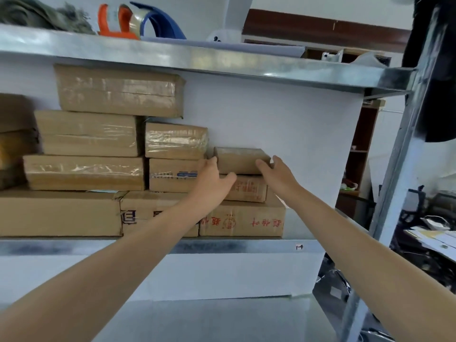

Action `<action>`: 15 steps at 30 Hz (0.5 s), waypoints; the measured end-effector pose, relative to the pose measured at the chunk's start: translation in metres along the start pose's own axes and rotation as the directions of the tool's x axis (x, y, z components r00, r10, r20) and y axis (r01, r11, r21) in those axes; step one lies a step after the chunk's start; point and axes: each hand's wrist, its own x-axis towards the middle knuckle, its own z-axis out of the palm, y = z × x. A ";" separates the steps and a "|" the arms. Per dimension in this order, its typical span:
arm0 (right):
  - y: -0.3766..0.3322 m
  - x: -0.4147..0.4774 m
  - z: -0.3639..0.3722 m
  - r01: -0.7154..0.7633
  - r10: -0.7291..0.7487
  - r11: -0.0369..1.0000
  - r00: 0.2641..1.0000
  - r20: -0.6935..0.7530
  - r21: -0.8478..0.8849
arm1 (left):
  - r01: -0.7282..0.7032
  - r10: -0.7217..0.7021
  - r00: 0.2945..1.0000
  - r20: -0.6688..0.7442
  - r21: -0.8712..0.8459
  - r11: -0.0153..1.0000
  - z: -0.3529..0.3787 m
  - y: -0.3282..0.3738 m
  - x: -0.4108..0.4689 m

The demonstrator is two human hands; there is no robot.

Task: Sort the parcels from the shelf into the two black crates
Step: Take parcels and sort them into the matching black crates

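Several brown cardboard parcels are stacked on the middle shelf of a metal rack. A small brown parcel tops the right-hand stack, resting on a box with red print. My left hand presses against the small parcel's left end, thumb under its front edge. On its right end lies my right hand, fingers curled around the corner. Both hands grip it while it rests on the stack. No black crate is in view.
The top shelf holds an orange tape dispenser and a blue one. Taped parcels fill the left. The white back wall is bare on the right. A rack post stands right, cluttered desks beyond.
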 end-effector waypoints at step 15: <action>-0.008 -0.047 -0.065 0.192 -0.182 0.935 0.981 -0.062 0.299 | -0.037 -0.070 0.933 -0.352 -0.289 0.957 0.020 0.062 -0.065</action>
